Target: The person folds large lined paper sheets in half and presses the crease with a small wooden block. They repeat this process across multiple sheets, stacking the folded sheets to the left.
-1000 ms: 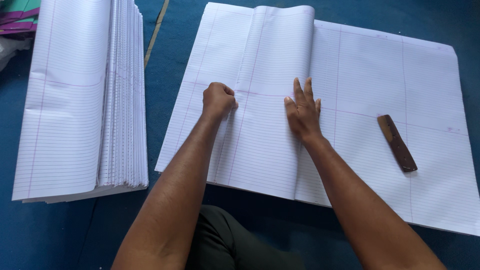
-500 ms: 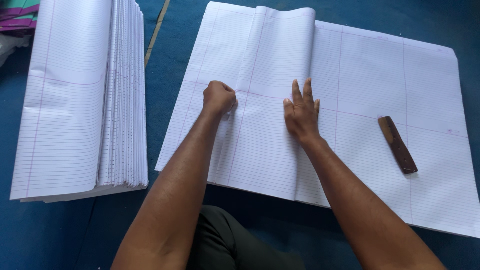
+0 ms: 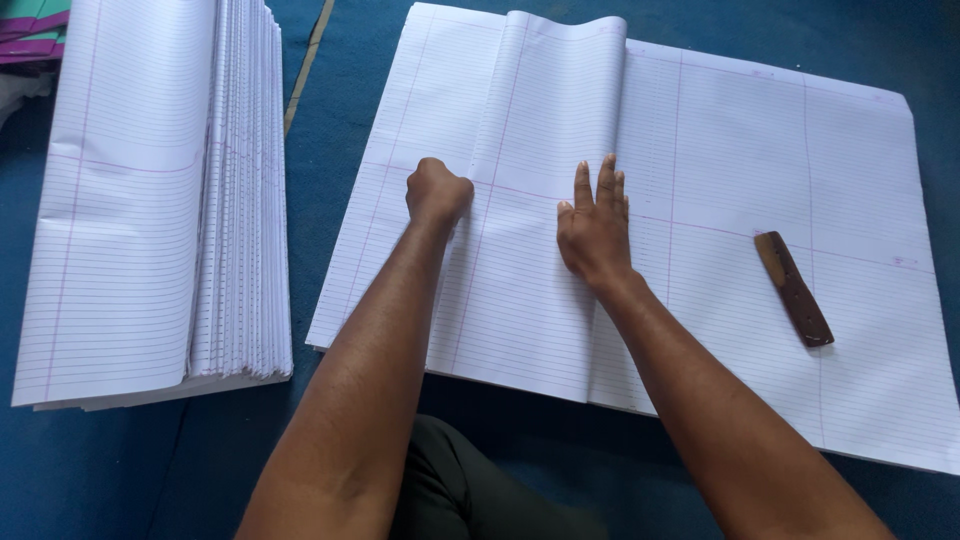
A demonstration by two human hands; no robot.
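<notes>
No packages, labels, signs or screens lie before me on the blue floor: only ruled paper, a stack of folded sheets and a brown stick.
</notes>
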